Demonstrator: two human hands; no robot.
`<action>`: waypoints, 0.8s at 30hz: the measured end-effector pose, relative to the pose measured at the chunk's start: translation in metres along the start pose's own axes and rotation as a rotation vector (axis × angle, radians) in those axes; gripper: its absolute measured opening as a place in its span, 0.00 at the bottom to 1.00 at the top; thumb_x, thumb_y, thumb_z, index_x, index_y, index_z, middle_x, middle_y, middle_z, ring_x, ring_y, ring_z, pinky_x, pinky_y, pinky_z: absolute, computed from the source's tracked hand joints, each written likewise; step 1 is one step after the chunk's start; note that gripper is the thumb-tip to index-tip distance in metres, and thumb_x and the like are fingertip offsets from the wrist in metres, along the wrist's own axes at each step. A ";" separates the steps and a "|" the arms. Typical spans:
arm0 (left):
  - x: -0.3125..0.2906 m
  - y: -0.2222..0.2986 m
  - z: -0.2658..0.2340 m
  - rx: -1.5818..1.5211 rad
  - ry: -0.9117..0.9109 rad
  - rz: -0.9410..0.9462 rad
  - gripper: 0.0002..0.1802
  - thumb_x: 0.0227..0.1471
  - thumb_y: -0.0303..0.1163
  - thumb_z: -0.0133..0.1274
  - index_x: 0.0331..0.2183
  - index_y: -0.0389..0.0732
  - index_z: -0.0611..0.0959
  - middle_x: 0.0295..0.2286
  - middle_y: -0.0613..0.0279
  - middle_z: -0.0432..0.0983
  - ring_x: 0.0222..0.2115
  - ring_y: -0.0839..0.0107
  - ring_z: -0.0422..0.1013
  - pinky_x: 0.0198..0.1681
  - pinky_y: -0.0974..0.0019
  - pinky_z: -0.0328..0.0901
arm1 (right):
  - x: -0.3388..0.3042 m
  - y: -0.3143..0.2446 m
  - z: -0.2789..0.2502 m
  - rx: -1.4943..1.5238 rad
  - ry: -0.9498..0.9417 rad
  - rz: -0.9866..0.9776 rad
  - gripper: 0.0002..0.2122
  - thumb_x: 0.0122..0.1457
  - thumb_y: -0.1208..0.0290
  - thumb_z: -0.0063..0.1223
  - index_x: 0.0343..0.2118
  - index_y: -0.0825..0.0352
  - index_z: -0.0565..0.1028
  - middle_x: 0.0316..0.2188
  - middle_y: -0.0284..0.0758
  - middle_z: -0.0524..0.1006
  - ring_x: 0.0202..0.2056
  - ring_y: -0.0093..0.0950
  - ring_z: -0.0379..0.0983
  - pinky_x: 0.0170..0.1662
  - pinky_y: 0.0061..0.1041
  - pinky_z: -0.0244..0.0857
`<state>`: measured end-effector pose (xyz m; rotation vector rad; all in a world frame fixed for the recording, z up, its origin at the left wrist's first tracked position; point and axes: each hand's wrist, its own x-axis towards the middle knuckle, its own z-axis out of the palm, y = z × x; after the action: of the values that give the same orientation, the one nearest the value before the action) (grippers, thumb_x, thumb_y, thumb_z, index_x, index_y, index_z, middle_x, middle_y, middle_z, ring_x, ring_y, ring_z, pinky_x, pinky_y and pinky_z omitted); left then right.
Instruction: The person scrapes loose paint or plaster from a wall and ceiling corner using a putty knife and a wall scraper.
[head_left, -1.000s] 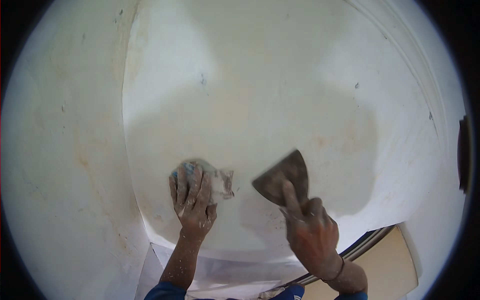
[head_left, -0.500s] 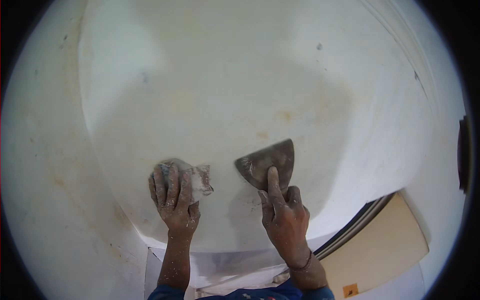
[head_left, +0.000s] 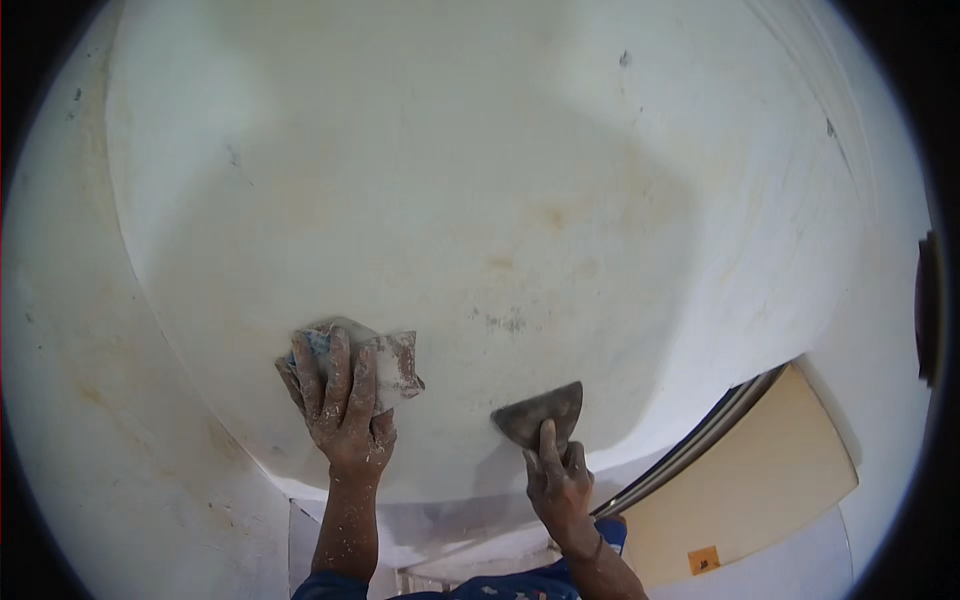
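Note:
My left hand, dusted white, holds a flat, putty-smeared piece with a brown edge and a bluish patch against the pale wall. Its fingers lie over the piece, and much of it is hidden, so I cannot tell its exact kind. In my right hand is a dark, wide-bladed putty knife. The index finger stretches along the blade, while the other fingers close round the handle. Grey smudges mark the wall above the knife.
A wall corner curves down on the left. At the lower right stands a cream panel with a small orange tag, beside a dark curved edge. A dark fixture sits at the far right.
My right hand has drawn the putty knife down the wall, and grey smudges now show above it. My left hand has shifted slightly left with its piece.

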<state>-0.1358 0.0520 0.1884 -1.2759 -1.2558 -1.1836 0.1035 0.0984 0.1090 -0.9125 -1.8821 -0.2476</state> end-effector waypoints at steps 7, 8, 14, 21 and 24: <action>-0.024 -0.022 -0.005 0.014 -0.034 -0.032 0.20 0.60 0.40 0.39 0.49 0.41 0.74 0.54 0.51 0.65 0.59 0.37 0.49 0.60 0.35 0.39 | 0.035 -0.050 0.001 0.048 -0.062 -0.068 0.25 0.50 0.72 0.60 0.54 0.61 0.69 0.22 0.36 0.65 0.17 0.30 0.66 0.18 0.28 0.64; -0.029 -0.023 -0.008 0.001 -0.044 -0.015 0.21 0.60 0.40 0.38 0.49 0.41 0.74 0.54 0.51 0.65 0.59 0.37 0.49 0.60 0.34 0.39 | 0.030 -0.053 0.000 -0.001 -0.072 -0.044 0.26 0.50 0.69 0.60 0.54 0.58 0.69 0.21 0.34 0.63 0.16 0.27 0.65 0.18 0.27 0.65; -0.045 -0.027 0.003 0.011 -0.049 -0.097 0.29 0.61 0.53 0.31 0.48 0.45 0.76 0.53 0.56 0.66 0.58 0.39 0.51 0.60 0.32 0.39 | 0.046 -0.056 0.017 0.051 -0.073 -0.096 0.24 0.50 0.69 0.60 0.52 0.58 0.71 0.21 0.33 0.64 0.16 0.27 0.65 0.19 0.26 0.66; -0.046 -0.024 -0.007 -0.003 -0.135 -0.032 0.25 0.60 0.45 0.39 0.50 0.38 0.73 0.54 0.51 0.64 0.59 0.38 0.49 0.60 0.33 0.40 | 0.062 -0.067 0.008 0.120 -0.038 -0.013 0.25 0.50 0.76 0.58 0.54 0.68 0.68 0.20 0.42 0.68 0.19 0.35 0.65 0.20 0.32 0.62; -0.027 -0.023 -0.002 -0.012 -0.132 -0.034 0.27 0.60 0.47 0.37 0.50 0.37 0.73 0.54 0.51 0.64 0.59 0.38 0.49 0.60 0.33 0.39 | 0.051 -0.053 0.007 0.085 -0.066 -0.014 0.25 0.51 0.76 0.58 0.54 0.67 0.67 0.21 0.42 0.68 0.18 0.36 0.65 0.20 0.32 0.62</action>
<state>-0.1588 0.0488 0.1613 -1.3642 -1.3728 -1.1480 0.0502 0.0898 0.1601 -0.8590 -1.9456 -0.1460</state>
